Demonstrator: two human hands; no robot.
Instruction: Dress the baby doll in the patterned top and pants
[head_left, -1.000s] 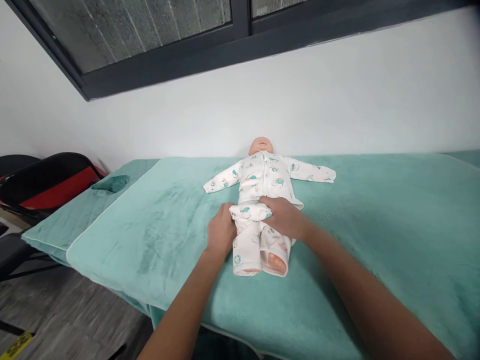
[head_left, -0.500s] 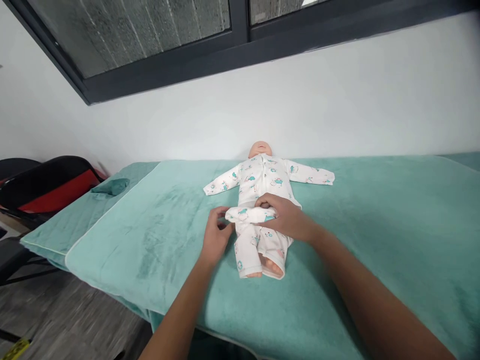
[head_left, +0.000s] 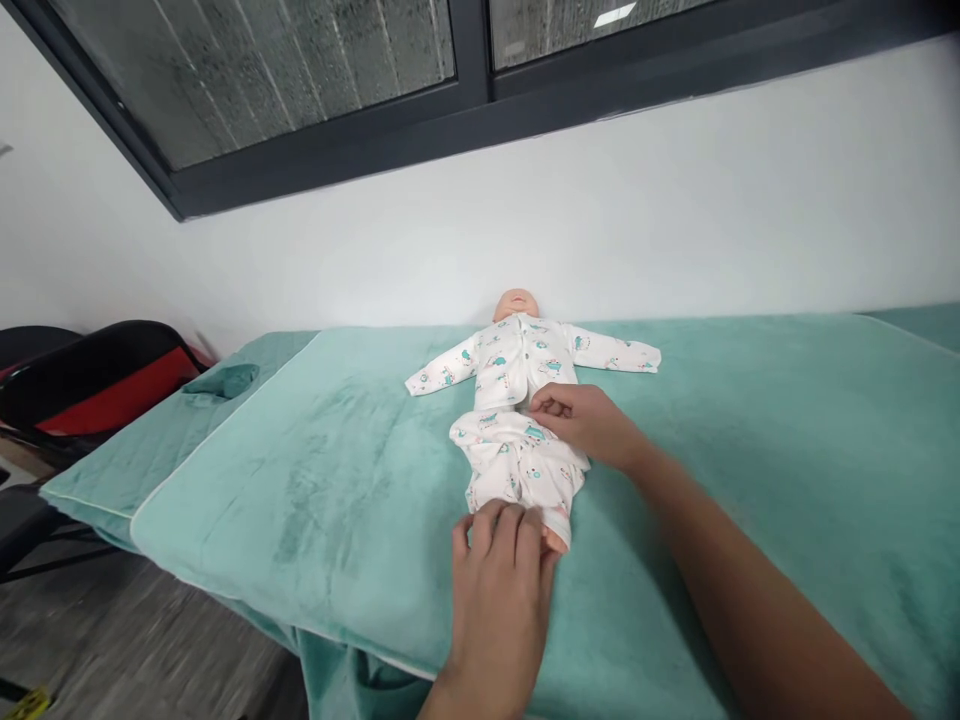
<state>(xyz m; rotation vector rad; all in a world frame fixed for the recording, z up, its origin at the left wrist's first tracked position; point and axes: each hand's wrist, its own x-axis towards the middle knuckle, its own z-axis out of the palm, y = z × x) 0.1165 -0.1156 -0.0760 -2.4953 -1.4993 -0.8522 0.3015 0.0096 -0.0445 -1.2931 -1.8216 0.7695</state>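
Observation:
A baby doll (head_left: 517, 303) lies on its back with its arms spread, dressed in a white printed jacket (head_left: 501, 362) and matching pants (head_left: 495, 440). My right hand (head_left: 581, 420) is closed in a pinch on the waistband of the pants, just under the jacket's front hem. Lower down, my left hand (head_left: 499, 580) has its fingers curled over one pants leg at the cuff and covers the foot there. Part of the other lower leg shows beside it. The pants look bunched around the hips and legs.
A green plush cover (head_left: 337, 480) lies over the bed beneath the doll. Behind it rises a white wall (head_left: 360, 260) with a dark window frame (head_left: 420, 120). Black and red chairs (head_left: 112, 375) stand at the left, beside a fold (head_left: 221, 382) in the cover.
My left hand has moved from beside the waistband down to the pants cuff. The rolled waistband now lies flatter against the doll, while my right hand stays near the waist.

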